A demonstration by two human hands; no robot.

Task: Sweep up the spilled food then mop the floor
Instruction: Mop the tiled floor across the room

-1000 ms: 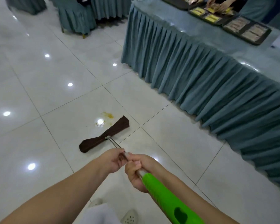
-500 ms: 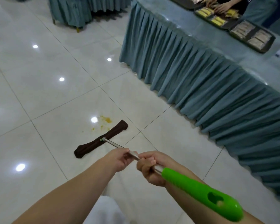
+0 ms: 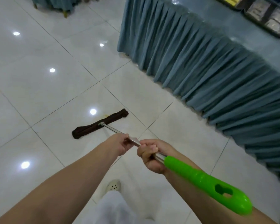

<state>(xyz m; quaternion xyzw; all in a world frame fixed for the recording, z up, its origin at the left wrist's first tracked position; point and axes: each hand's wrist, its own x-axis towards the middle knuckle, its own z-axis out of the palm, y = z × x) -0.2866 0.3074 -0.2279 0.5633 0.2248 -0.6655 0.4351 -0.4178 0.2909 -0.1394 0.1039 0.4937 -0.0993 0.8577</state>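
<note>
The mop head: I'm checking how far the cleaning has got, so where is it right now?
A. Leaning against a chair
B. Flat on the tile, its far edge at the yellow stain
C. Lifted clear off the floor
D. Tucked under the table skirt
B: the dark mop head lies flat on the white tile, with a bit of yellow stain showing at its far edge, well short of the table skirt.

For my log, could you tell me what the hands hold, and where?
Both grip the mop by its metal pole: left hand further down, right hand just below the green handle.
</note>
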